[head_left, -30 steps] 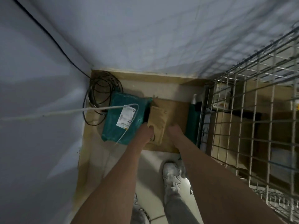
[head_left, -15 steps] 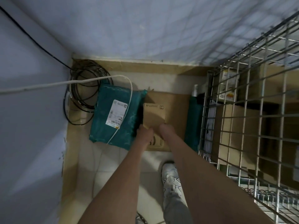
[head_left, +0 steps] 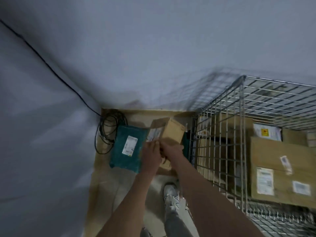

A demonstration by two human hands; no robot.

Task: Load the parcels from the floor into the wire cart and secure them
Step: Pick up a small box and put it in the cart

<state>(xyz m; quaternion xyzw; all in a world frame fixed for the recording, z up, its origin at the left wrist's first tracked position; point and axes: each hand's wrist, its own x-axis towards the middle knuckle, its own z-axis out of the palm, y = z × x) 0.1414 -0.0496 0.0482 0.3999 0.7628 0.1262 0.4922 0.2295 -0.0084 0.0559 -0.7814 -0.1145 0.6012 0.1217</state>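
Head view, only one available: both hands meet at frame centre on a small cardboard box (head_left: 168,132), which sits tilted with its labelled face toward the camera, apparently raised off the flat brown parcel (head_left: 166,165) beneath it. Left hand (head_left: 151,155) grips the box's near left edge, right hand (head_left: 171,149) its near right edge; fingers curl under the box, but motion blur keeps me from telling how far they wrap or whether they are spread. Teal mailer bag (head_left: 127,150) lies on the floor just left of the box; the wire cart (head_left: 242,134) stands at right, already holding several cardboard boxes (head_left: 277,170). Risks, as judgement: the two-edge hold looks shallow, so the box could slip during the swing over the cart's rim; a low lift would catch the wire top. The coiled black cable (head_left: 109,132) beside the teal bag could snag a later pickup. Hidden: fingertips, box underside, cart floor; a dark teal item (head_left: 185,142) between box and cart is mostly blocked.
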